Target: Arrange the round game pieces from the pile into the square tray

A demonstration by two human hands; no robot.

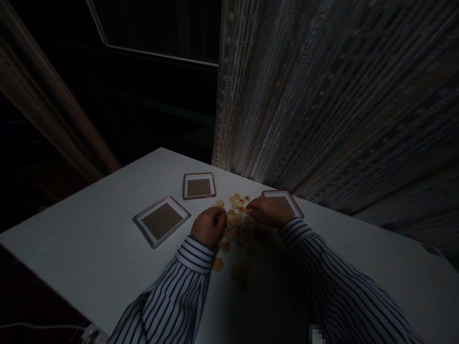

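Note:
Round, pale wooden xiangqi pieces (pixel 231 213) lie in a loose heap on the white table (pixel 96 229), some showing red or black characters. At the heap's left edge is my left hand (pixel 209 226), its fingers curled and closed; what they hold, if anything, is hidden. My right hand (pixel 269 211) reaches in from the right with thumb and fingers pinched together, and the pale edge of a piece shows at the fingertips. Nearer to me, a single piece (pixel 217 264) lies by the left cuff, and several dim ones sit in shadow between my forearms.
A shallow box lid or tray (pixel 162 220) lies left of my left hand, with a smaller tray (pixel 199 186) behind it. Another tray (pixel 287 203) is partly covered by my right hand. A string curtain (pixel 304 95) hangs along the table's far edge. A white cable (pixel 43 327) runs at lower left.

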